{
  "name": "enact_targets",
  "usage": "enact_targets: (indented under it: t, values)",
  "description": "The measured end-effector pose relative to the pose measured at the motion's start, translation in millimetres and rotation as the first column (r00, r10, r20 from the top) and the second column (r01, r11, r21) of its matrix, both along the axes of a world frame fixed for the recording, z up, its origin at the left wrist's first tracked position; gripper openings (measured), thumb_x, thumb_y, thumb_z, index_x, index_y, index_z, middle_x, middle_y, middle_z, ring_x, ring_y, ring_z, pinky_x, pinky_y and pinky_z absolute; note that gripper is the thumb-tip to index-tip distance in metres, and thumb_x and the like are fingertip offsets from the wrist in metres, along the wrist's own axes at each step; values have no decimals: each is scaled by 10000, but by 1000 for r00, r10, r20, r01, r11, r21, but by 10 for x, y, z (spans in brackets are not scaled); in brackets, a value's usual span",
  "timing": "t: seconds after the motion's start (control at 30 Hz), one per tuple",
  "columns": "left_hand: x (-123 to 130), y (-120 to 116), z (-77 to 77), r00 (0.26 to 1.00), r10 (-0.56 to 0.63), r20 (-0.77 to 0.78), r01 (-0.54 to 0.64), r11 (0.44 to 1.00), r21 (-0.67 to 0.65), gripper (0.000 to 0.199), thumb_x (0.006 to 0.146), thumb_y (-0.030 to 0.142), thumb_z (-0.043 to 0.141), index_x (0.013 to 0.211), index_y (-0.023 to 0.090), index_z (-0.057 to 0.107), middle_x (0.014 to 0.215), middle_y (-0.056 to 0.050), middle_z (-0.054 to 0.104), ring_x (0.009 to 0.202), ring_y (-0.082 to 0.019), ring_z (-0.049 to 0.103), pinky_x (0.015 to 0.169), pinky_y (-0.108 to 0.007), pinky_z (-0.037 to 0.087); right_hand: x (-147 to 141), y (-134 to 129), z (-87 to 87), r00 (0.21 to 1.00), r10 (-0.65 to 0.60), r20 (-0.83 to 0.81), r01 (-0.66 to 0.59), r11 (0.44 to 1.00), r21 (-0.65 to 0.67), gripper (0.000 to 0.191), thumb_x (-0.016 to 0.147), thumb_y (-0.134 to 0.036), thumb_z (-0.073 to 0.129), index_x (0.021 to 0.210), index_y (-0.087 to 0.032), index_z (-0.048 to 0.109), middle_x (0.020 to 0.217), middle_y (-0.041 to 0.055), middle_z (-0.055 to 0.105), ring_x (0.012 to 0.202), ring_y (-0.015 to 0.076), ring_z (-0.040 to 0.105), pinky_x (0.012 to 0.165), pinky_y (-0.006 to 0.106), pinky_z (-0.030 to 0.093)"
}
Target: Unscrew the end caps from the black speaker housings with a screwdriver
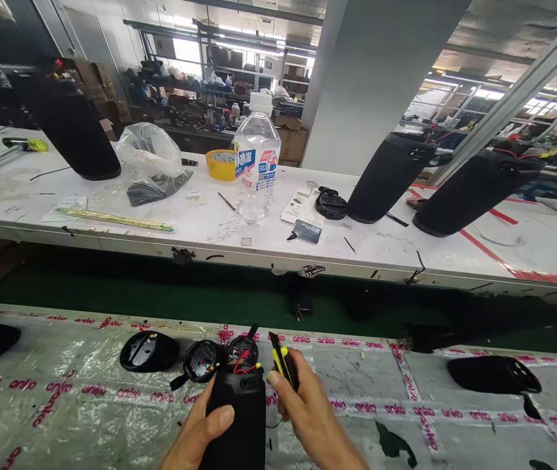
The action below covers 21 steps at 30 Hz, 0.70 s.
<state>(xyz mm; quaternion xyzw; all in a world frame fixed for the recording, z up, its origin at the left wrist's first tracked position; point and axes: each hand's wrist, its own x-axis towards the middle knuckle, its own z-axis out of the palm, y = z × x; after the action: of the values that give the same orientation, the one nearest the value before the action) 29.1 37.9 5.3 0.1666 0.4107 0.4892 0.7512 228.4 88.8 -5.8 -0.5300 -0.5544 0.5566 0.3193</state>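
My left hand (204,427) is wrapped round a black cylindrical speaker body (239,418), held upright with red wires (245,367) coming out of its top end. In my right hand (302,398) is a black and yellow utility knife (282,359), tip pointing up, just right of the speaker body and apart from it. Beyond the speaker body lie two round black end caps, one (202,360) to the left and another (243,351) straight behind. A black speaker part (149,351) rests further left on the plastic-covered surface.
A white shelf (200,238) runs across ahead, bearing a water bottle (257,160), yellow tape (221,165), a plastic bag (151,153) and several black speaker bodies (386,176). Another black speaker body (493,375) lies at right on the taped plastic sheet (347,431).
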Motion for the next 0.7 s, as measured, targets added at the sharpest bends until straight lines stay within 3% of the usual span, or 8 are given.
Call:
enact_targets:
  t: [0.07,0.13,0.2,0.27,0.33,0.43,0.57,0.7]
  values:
    - [-7,-29,49,986,103,-133,-101,995,18,820,714,505,835,1442,276,536,1272,-109,774,1280,-413,656,1087,-521,506,52,-109,103,964,10,267,-65,977,201,376,1064,-548,490,1311,-273,558,947,34,738,797,212,719,673,291,532]
    - [-10,-41,85,953,161,-258,-154,987,46,880,660,534,862,1430,273,525,1248,-102,782,1237,-418,678,1051,-515,534,101,-216,172,873,88,480,-273,903,331,268,1084,-421,465,1308,-310,560,1029,22,766,854,229,757,697,295,538]
    - [-6,-46,103,918,193,-347,-187,981,52,903,635,550,872,1417,267,520,1204,-98,794,1182,-410,706,1016,-501,558,109,-295,202,757,112,644,-453,800,394,249,1059,-324,504,1306,-324,537,1044,-6,776,778,232,777,626,290,530]
    - [1,-53,109,887,210,-411,-208,977,50,950,600,569,881,1417,267,504,1172,-97,799,1136,-408,724,1003,-502,562,71,-349,212,645,39,763,-540,729,420,266,1027,-291,564,1287,-314,516,1001,-25,778,655,235,769,522,294,496]
    - [6,-61,118,850,212,-482,-214,975,53,978,572,594,880,1410,272,493,1165,-93,795,1102,-401,734,998,-498,555,9,-386,228,566,-48,823,-577,690,437,273,1007,-313,619,1254,-297,502,935,-38,771,578,234,748,462,303,464]
    - [0,-68,143,809,198,-554,-195,979,64,942,600,619,859,1392,276,483,1161,-78,784,1080,-376,727,943,-465,559,-64,-419,277,512,-108,852,-612,650,450,319,980,-355,684,1212,-279,477,840,-67,742,524,222,725,427,311,437]
    - [-31,-58,119,747,197,-635,-165,980,110,912,621,617,854,1376,257,490,1192,-89,765,1140,-381,684,983,-480,513,-79,-427,319,489,-120,864,-636,628,447,379,946,-349,734,1190,-277,451,808,-90,719,500,217,710,414,327,417]
    - [-42,-49,35,671,237,-702,-178,971,158,894,618,613,844,1367,256,510,1190,-102,750,1134,-404,681,1061,-539,457,-64,-424,281,501,-111,858,-626,638,448,324,990,-357,674,1209,-273,450,843,-75,739,512,208,716,419,320,395]
